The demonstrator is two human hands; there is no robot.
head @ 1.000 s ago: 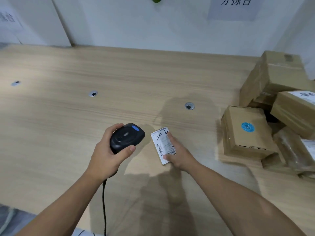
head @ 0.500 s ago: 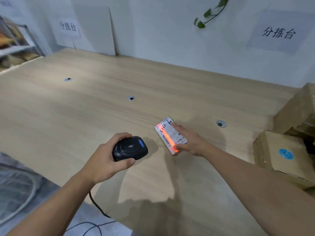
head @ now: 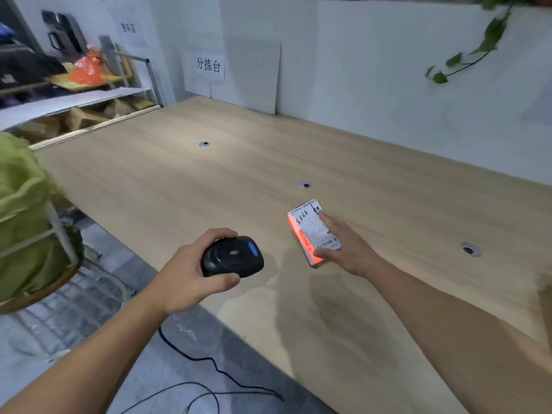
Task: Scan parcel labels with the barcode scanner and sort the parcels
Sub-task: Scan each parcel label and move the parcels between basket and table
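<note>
The small white parcel [head: 313, 231] stays in the right hand [head: 348, 249], over the counter [head: 209, 189] near its front edge; we cannot tell whether it touches the wood. The fingers [head: 325, 219] curl over its far end and the thumb pinches the near corner. Since half a second ago the red scan stripe [head: 298, 234] has slid to the left long edge of the printed label, and our view has swung left: the brown cartons at the right are gone from the frame, while a metal shelf [head: 74, 97] and a crumpled green bag [head: 21, 210] have come in. The left hand [head: 185, 279] still grips the one barcode scanner [head: 231, 256], a rounded matt-black plastic shell with a blue oval button, its nose toward the parcel. One thin black cable [head: 209, 363] trails below the left forearm across the grey floor. The counter is pale wood-grain laminate, flat and smooth, with three metal-ringed holes [head: 304, 184] in a row. On the white wall we count two paper signs [head: 209, 65] and one green vine [head: 478, 46]
</note>
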